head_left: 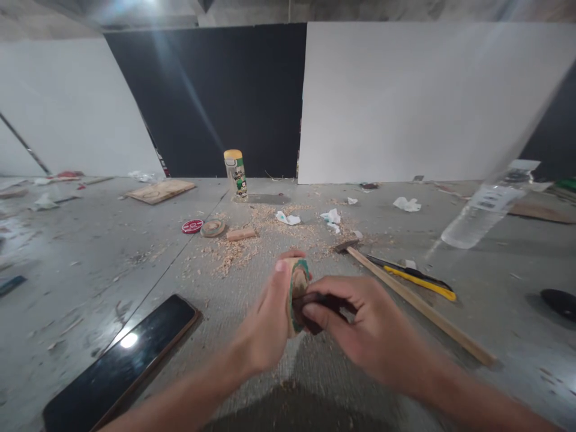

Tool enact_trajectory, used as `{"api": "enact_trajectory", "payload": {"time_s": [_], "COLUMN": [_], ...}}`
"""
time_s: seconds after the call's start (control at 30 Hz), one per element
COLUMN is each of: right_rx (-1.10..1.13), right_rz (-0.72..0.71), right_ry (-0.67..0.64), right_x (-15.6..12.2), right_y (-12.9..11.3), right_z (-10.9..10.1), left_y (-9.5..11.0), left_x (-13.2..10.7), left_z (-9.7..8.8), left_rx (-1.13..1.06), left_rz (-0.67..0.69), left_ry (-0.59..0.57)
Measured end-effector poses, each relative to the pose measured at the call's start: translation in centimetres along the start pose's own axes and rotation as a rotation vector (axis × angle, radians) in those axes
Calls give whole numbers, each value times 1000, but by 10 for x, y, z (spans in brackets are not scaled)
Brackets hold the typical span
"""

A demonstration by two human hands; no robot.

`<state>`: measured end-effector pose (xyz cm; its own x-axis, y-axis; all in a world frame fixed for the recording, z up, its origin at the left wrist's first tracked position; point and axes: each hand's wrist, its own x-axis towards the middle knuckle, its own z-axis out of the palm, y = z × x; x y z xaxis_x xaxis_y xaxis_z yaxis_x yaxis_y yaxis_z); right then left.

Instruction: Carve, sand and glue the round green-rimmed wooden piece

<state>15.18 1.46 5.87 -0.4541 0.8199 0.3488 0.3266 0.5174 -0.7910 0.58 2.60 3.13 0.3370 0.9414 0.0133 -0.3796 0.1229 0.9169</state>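
My left hand point(267, 324) is closed around a small round wooden piece point(298, 288) with a green-painted face, held upright over the grey table. My right hand point(355, 324) pinches a small dark tool point(315, 306) and presses it against the face of that wooden piece. Wood shavings point(238, 249) lie scattered on the table just beyond my hands.
A hammer point(405, 294) and a yellow-black utility knife point(418, 279) lie to the right. A phone point(121, 360) lies at front left. Beyond the shavings are a red lid point(192, 226), a wooden disc point(212, 228), a dowel point(240, 234), a can point(236, 174), a water bottle point(488, 207) and crumpled tissues point(330, 217).
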Motion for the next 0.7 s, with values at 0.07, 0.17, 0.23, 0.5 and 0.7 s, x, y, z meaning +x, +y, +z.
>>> {"api": "enact_trajectory", "payload": {"time_s": [0.07,0.17,0.23,0.5,0.7], "right_rx": [25,25,16,-138,-188], "right_rz": [4,30,35,-25,-194], "right_ry": [5,-14,-29,-72,-49], "right_x": [1,0,-1,1,4], "right_y": [0,2,3,1,2], "right_z": [-1,0,2,-3,-6], "left_y": [-2,-2,-1,6,10], "left_x": [-1,-1,0,4,6], "left_z": [1,3,3,-2,1], "left_rx": [-16,-40,-51,-71,-119], "left_rz": [7,36,48,51,-78], "left_ry": [-8,23,38,64,1]}}
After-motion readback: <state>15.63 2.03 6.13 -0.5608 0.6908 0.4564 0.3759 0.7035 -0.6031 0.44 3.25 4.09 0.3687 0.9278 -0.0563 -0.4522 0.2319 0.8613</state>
